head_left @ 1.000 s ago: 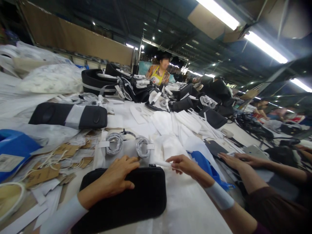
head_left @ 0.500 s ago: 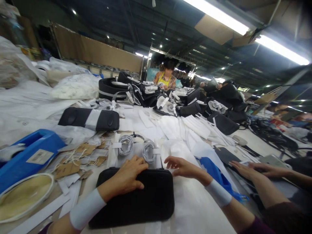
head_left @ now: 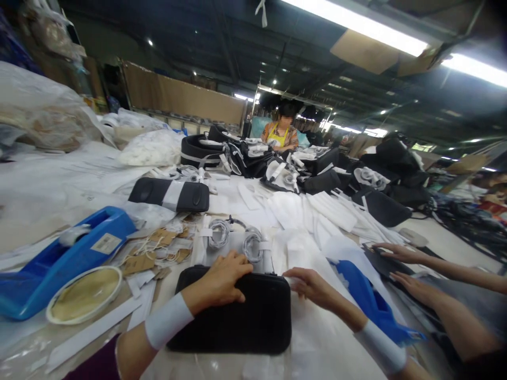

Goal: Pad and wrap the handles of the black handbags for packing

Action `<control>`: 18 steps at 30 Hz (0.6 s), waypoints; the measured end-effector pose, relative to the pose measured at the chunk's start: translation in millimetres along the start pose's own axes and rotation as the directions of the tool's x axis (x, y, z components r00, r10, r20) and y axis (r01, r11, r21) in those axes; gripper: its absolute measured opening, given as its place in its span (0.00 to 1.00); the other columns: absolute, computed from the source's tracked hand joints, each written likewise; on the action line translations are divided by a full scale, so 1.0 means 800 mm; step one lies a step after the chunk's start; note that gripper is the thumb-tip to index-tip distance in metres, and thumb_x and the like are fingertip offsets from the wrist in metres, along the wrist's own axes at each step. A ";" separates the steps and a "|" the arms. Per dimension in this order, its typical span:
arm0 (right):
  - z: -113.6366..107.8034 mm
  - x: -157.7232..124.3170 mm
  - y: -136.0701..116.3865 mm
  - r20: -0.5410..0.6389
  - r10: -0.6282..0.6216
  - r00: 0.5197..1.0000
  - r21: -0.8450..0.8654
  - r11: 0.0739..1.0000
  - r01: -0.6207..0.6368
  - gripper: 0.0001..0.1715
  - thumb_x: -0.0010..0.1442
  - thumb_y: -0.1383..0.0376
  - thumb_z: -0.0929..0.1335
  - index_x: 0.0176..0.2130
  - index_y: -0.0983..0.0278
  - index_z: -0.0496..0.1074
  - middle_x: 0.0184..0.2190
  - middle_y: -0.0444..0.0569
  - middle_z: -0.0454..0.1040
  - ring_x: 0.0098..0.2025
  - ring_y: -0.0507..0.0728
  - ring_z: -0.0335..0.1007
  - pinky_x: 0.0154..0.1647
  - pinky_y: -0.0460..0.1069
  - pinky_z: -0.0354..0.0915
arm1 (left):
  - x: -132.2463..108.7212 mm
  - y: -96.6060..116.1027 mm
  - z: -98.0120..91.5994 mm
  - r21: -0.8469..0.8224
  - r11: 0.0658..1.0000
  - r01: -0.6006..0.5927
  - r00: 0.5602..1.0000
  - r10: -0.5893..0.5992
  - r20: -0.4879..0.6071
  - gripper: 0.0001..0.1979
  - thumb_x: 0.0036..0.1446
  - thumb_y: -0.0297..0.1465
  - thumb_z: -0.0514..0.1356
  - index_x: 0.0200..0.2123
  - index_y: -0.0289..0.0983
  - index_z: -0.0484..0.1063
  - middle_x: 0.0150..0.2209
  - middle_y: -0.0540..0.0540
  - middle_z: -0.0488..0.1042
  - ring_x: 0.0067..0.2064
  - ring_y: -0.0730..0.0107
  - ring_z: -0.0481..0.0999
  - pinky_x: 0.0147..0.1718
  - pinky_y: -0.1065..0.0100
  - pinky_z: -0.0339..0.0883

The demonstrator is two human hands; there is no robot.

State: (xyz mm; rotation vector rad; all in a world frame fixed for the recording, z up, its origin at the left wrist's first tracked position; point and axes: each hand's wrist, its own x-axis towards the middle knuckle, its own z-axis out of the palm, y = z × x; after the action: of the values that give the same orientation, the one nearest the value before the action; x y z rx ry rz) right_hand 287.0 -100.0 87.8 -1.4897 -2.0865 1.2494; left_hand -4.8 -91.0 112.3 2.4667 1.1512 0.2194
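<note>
A black zip case (head_left: 241,316) lies flat on the table in front of me. My left hand (head_left: 222,279) rests on its top left part, fingers curled over the far edge. My right hand (head_left: 311,284) is at the case's upper right corner, fingers bent and pinched close to the edge; whether it holds anything is hidden. Two coiled white cables (head_left: 237,240) with paper bands lie just beyond the case.
A blue tape dispenser (head_left: 59,258) and a tape roll (head_left: 85,293) sit at left beside brown tags (head_left: 158,248). White sleeves (head_left: 309,211) and black cases (head_left: 170,194) cover the table behind. Another person's hands (head_left: 404,269) work at right. A blue piece (head_left: 368,301) lies there too.
The view has swung left. My right hand has dropped from holding a small white piece above the case to the case's right corner. My left hand stays on the case.
</note>
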 end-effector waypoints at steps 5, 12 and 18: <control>0.008 0.023 -0.017 0.015 -0.106 0.994 0.051 0.993 0.105 0.11 0.57 0.63 0.65 0.40 0.64 0.72 0.33 0.47 0.73 0.35 0.54 0.67 0.35 0.47 0.65 | -0.004 0.012 -0.007 0.052 0.998 0.020 1.000 -0.021 0.010 0.21 0.43 0.35 0.72 0.41 0.42 0.71 0.50 0.48 0.71 0.53 0.51 0.67 0.45 0.54 0.64; -0.003 -0.001 0.007 0.051 0.193 0.980 0.255 0.946 -0.199 0.18 0.46 0.62 0.69 0.39 0.64 0.65 0.33 0.45 0.66 0.27 0.51 0.65 0.22 0.46 0.62 | -0.006 0.016 -0.006 0.076 0.996 0.040 0.999 -0.042 0.027 0.22 0.42 0.37 0.72 0.41 0.42 0.71 0.50 0.48 0.72 0.53 0.49 0.67 0.43 0.54 0.65; 0.025 -0.002 -0.022 -0.066 0.065 0.996 0.405 0.914 -0.033 0.19 0.55 0.53 0.68 0.38 0.65 0.71 0.29 0.45 0.68 0.30 0.52 0.61 0.30 0.48 0.58 | -0.006 0.017 -0.006 0.076 0.996 0.035 0.999 -0.036 0.013 0.21 0.43 0.36 0.72 0.41 0.42 0.71 0.49 0.46 0.72 0.52 0.50 0.68 0.42 0.56 0.65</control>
State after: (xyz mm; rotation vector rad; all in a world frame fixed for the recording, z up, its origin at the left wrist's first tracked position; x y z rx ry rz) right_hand 263.6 -112.8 89.8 -1.3794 -1.6196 1.5033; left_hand 0.1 -100.9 122.4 2.5072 1.2174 0.1506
